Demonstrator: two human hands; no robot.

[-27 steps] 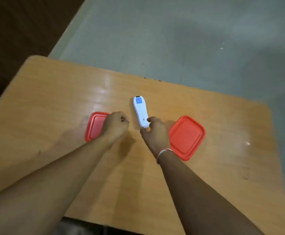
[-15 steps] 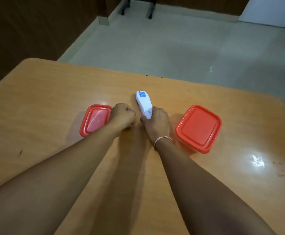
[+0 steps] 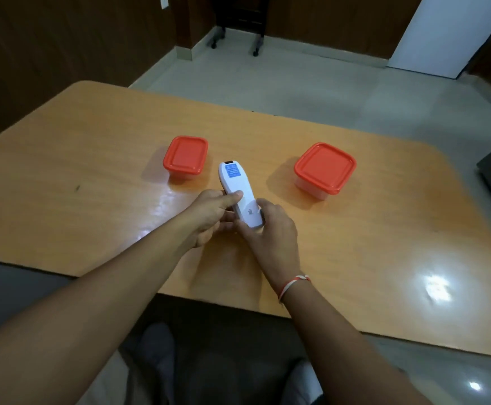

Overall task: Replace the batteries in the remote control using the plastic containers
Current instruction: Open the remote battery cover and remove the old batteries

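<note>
both hands lift a white remote control [image 3: 239, 197] back side up above a glossy orange-brown wooden table [image 3: 92, 159], its far end reaching toward the gap between two lidded plastic containers. the left hand [image 3: 209, 216] curls around the remote's left edge, thumb pressed flat across the back near the middle; the right hand [image 3: 270, 232] cups the near end, fingers wrapped underneath. a red-and-white thread bracelet [image 3: 294, 283] circles the right wrist.

the step in hand looks to be opening the battery compartment, with the cover apparently still in place. doing it well likely means bracing the body with one hand and sliding the cover along the remote's length with a thumb, keeping the unit low over the table so loose batteries do not roll away.

the remote is a slim, rounded, smooth plastic shell with a blue label near its far end and a small printed code near the near end. left of the remote sits the smaller rectangular container [image 3: 185, 157], to its right, farther off, the larger square container [image 3: 324, 169]; both have clear, rounded-corner bodies and matte red snap-on lids, still closed. their contents cannot be made out.
</note>
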